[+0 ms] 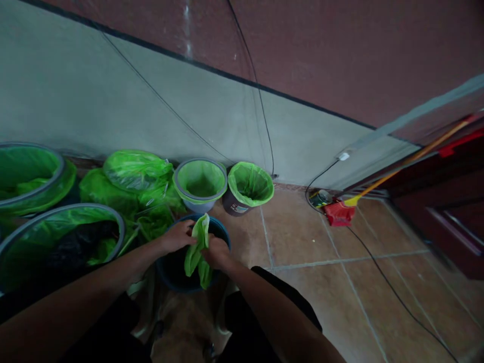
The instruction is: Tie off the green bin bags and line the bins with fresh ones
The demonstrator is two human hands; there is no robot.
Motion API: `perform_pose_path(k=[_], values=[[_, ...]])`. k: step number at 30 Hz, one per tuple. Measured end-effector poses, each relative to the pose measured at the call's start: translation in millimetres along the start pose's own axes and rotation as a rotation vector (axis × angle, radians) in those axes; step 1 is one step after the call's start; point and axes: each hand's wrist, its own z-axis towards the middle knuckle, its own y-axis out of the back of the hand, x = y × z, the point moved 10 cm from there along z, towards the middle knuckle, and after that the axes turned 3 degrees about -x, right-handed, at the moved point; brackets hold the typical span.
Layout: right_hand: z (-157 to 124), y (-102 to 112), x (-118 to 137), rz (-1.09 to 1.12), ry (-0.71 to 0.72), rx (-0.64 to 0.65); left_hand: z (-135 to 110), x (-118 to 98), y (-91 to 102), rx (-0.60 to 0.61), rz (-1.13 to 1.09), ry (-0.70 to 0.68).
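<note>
Currently bag [197, 242] sits over blue bin [177, 288], long axis running roughly near-to-far, between left hand [179, 237] and right hand [217, 252], both pinched closed on it, equally near.

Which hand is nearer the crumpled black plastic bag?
Left. The left hand lies right of the black bag; the right hand is farther right, with limp green plastic between them.

The bag [195, 252] looks thin plastic (crinkled, faintly glossy), the bucket [177, 288] smooth plastic.
</note>
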Motion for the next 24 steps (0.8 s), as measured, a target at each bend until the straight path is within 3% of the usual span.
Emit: perform_pose_path(k=[3,6,11,14,17,20,22,24], values=[[0.1,10.6,-12.2,-0.047,0.036,0.066,-1.9,-0.1,12.1,-0.021,0.435,-0.074],[-2.3,23.8,-34.7,-0.108,-0.007,0.093,-5.7,5.8,33.2,-0.066,0.728,-0.053],[-4.6,31.0,-64.0,-0.201,-0.015,0.105,-9.4,7.3,82.4,-0.235,0.982,0.009],[-4.0,27.2,-70.1,-0.227,0.001,0.12,-12.3,-3.6,92.9,-0.352,0.984,-0.045],[-1.7,26.5,-65.9,-0.206,0.014,0.11,-22.1,-25.4,75.1,-0.439,0.86,-0.185],[0.6,31.3,-61.5,-0.18,-0.007,0.082,-32.3,-37.5,33.3,-0.37,0.776,-0.287],[1.2,34.6,-61.7,-0.181,-0.032,0.067,-33.7,-30.0,9.4,-0.29,0.786,-0.257],[1.1,34.9,-63.2,-0.19,-0.046,0.072,-29.6,-12.9,-1.9,-0.234,0.8,-0.171]])
